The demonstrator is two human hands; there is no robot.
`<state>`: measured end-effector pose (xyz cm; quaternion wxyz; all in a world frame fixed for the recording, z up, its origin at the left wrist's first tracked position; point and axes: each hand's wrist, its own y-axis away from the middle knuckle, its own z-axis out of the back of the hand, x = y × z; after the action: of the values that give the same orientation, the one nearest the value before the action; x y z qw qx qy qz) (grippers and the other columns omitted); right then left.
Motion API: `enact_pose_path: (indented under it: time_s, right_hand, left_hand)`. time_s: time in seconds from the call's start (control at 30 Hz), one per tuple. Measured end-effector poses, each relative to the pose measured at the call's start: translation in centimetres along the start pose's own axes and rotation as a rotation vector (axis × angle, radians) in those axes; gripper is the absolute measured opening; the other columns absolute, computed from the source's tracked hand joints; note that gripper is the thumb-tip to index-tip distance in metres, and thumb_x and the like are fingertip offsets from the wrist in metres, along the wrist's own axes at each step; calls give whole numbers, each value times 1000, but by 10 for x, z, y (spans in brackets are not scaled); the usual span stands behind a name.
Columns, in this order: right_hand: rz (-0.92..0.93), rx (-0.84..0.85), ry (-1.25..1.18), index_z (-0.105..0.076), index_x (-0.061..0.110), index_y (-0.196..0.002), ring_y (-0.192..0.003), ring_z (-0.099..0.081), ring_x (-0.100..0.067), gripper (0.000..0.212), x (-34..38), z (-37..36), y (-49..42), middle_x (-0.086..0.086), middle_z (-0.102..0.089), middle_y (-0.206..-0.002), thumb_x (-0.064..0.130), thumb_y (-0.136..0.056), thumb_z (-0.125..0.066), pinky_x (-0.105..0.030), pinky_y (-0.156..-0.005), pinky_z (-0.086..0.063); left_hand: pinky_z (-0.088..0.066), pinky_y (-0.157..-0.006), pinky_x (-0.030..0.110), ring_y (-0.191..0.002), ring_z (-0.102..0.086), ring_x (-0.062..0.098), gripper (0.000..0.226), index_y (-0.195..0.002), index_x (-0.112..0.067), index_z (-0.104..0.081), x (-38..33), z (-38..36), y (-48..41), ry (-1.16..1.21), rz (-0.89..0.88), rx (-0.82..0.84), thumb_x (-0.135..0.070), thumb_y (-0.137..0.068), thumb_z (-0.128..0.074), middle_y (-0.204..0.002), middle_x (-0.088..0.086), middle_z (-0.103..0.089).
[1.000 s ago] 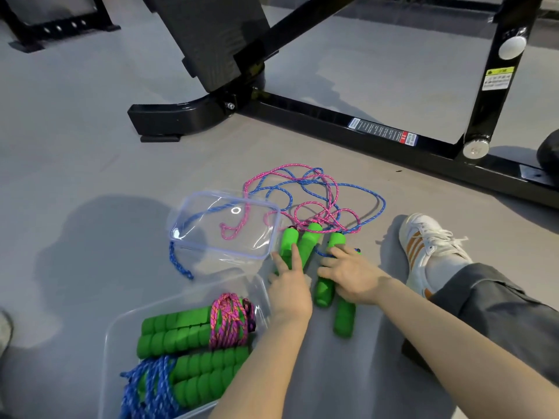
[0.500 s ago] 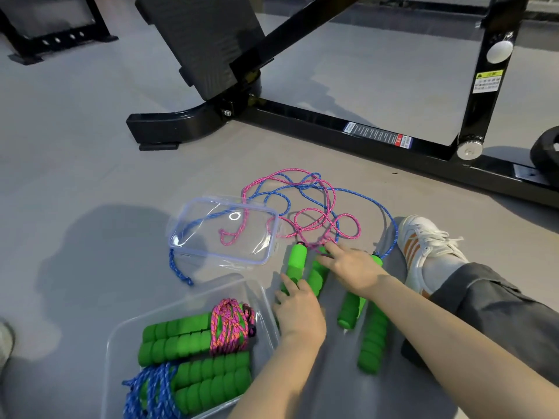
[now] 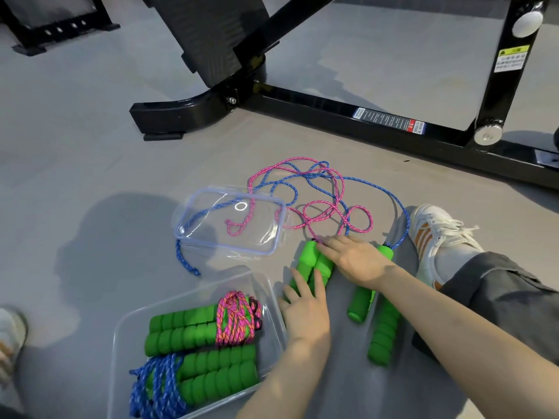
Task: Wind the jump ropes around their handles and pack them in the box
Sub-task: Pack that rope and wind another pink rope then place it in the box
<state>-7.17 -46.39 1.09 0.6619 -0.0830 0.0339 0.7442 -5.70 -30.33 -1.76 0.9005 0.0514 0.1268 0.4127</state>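
Now my left hand (image 3: 305, 309) lies with fingers straight against the near ends of two green handles (image 3: 311, 264) on the floor (image 3: 90, 131), while my right hand (image 3: 354, 258) presses flat, fingers out, on their far ends where the pink rope (image 3: 329, 207) joins. Beyond, it tangles with the blue rope (image 3: 393, 201). Two wound ropes (image 3: 211, 343) already sit in the clear box (image 3: 127, 325) beside my left wrist

No text can really be read. A yellow and white warning label (image 3: 511, 58) sits on the black upright post (image 3: 496, 98) of the gym frame, but its print is too small. A white, red and blue sticker (image 3: 390, 121) on the frame's floor bar (image 3: 317, 105) is also illegible.
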Motion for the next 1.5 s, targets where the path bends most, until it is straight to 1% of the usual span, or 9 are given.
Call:
enact_pose_path:
  time_s: [0.23,0.43,0.53,0.7,0.8,0.9,1.07,1.23,1.5]
  right_hand:
    - [-213,159,112,-70,-3,-93,-86,-66,-37,51,-23,5,-2,-20,-66,-101,-3,-42,-80,-41,-71,-54]
    - [310,-14,166,-58,3,-125,-125,-51,-30,53,-1,1,1,-16,-55,-132,18,-82,-31,-42,-111,-17]
    - [483,23,82,-48,1,-134,-132,-43,-26,56,22,-4,-2,-14,-46,-142,10,-90,-15,-42,-109,-32]
    - [381,43,-50,-32,4,-141,-131,-43,-29,84,31,-11,0,-14,-42,-145,14,-63,-62,-42,-105,-39]
    - [301,59,-59,-35,6,-140,-130,-44,-35,72,21,-10,1,-15,-43,-144,25,-75,-58,-44,-102,-42]
    - [283,110,-26,-34,13,-141,-124,-51,-36,57,3,-9,3,-18,-45,-142,38,-90,-34,-42,-95,-50]
    - [362,10,58,-35,12,-140,-118,-56,-33,54,-4,-15,2,-18,-55,-131,34,-90,-39,-38,-100,-42]
    - [482,-72,62,-37,11,-138,-111,-60,-32,76,-7,-16,-4,-15,-61,-115,42,-77,-69,-34,-93,-49]
    - [466,-3,64,-28,10,-141,-83,-59,-21,72,-3,-14,-8,-5,-60,-94,56,-86,-32,-27,-73,-53]
  left_hand:
    - [-52,-50,54,-69,-68,42,59,-91,-19,-79,25,2,10,-156,-104,-8,-5,-64,-29,-99,21,-71]
    - [-53,-58,57,-80,-69,40,56,-89,-21,-79,42,2,9,-192,-132,-49,-11,-64,-30,-103,17,-71]
    - [-53,-65,58,-88,-69,41,32,-88,-22,-77,45,-5,12,-203,-129,-29,-23,-58,-65,-99,16,-72]
    - [-12,-106,60,-116,-43,49,42,-116,-19,-47,43,-21,14,-180,-94,-269,-13,-76,-36,-127,27,-46]
    - [-6,-107,62,-131,-23,52,50,-130,-23,-42,41,-27,14,-126,-109,-380,-12,-82,-36,-137,27,-33]
    - [-7,-106,62,-125,-31,50,57,-135,-30,-38,35,-30,20,-82,-113,-458,-13,-81,-35,-137,29,-33]
    - [-17,-97,65,-120,-37,46,67,-141,-41,-17,33,-27,20,1,-83,-482,-17,-81,-34,-144,39,-22]
    - [-28,-90,64,-106,-59,48,55,-130,-35,-40,36,-25,23,-19,-99,-371,-16,-78,-36,-126,30,-56]
    - [-30,-92,59,-113,-49,41,50,-125,-30,-42,42,-32,32,-57,-163,-388,-19,-77,-34,-133,27,-36]
